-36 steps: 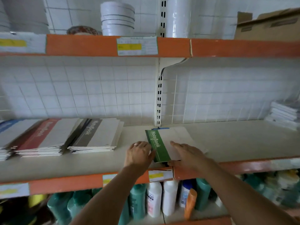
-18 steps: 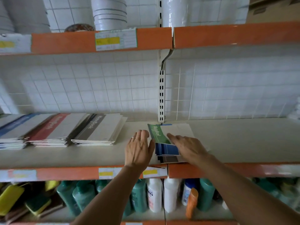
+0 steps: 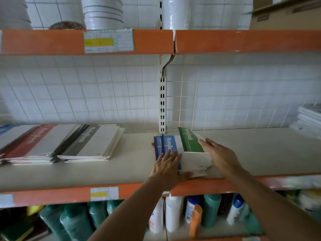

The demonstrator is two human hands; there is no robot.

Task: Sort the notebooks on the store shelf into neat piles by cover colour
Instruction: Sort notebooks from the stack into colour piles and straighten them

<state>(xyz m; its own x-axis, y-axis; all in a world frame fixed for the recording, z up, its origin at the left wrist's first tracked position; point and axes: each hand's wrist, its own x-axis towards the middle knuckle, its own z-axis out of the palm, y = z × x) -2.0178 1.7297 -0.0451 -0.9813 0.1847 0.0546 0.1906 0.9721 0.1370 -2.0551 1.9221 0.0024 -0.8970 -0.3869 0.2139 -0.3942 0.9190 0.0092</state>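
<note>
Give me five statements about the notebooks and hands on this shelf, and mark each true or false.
1. The left hand lies flat on the blue notebook. True.
2. The green notebook sits left of the blue one. False: it is to its right.
3. The right hand touches the green notebook. True.
4. The red notebook pile is on the top shelf. False: it shares the middle shelf.
5. Bottles stand on the shelf below. True.

Blue notebook (image 3: pixel 166 145) partly under left hand (image 3: pixel 166 168); price label (image 3: pixel 108 41) unreadable.
</note>
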